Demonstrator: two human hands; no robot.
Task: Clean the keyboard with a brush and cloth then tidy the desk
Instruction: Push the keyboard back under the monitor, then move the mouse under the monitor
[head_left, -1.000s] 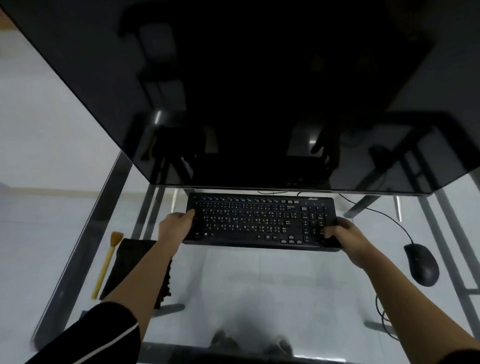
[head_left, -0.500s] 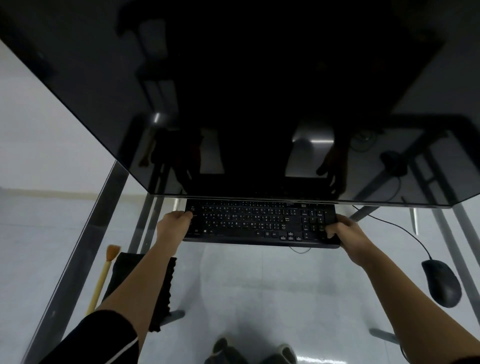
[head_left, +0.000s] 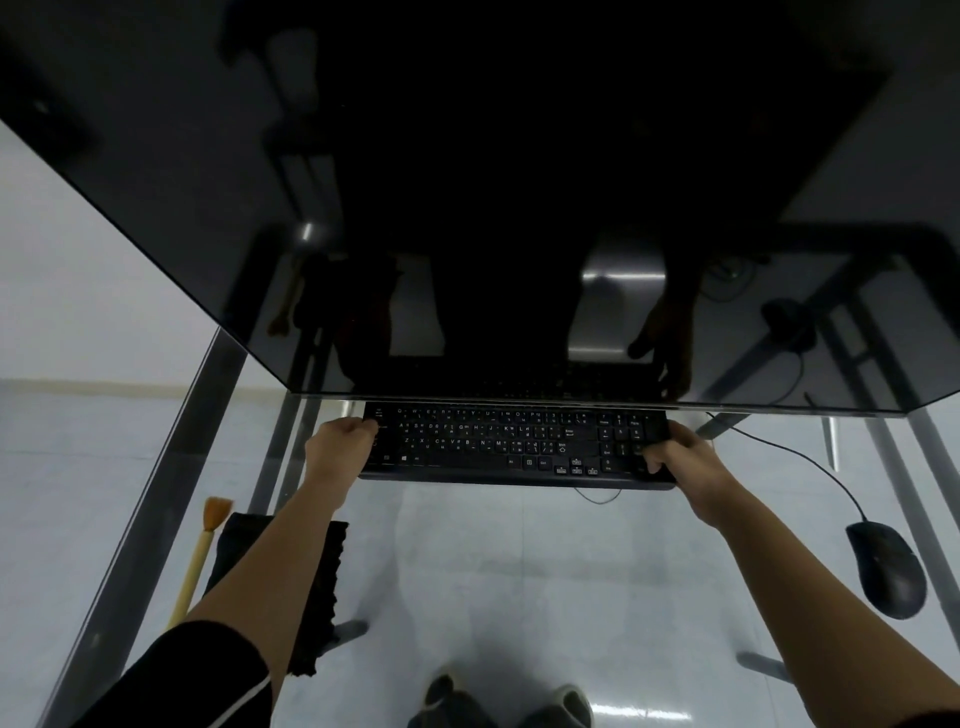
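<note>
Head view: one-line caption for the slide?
Both hands, left hand and right hand, grip the ends of the black keyboard under the monitor; brush, cloth and mouse lie aside.

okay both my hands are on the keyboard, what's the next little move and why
Probably let go and square up the mouse. Your left hand and right hand grip the ends of the black keyboard, already tucked under the dark monitor; the black wired mouse sits angled.

Both hands grip the keyboard (head_left: 511, 447): left hand (head_left: 336, 446) at its left end, right hand (head_left: 680, 457) at its right end, under the monitor (head_left: 467, 208).
</note>
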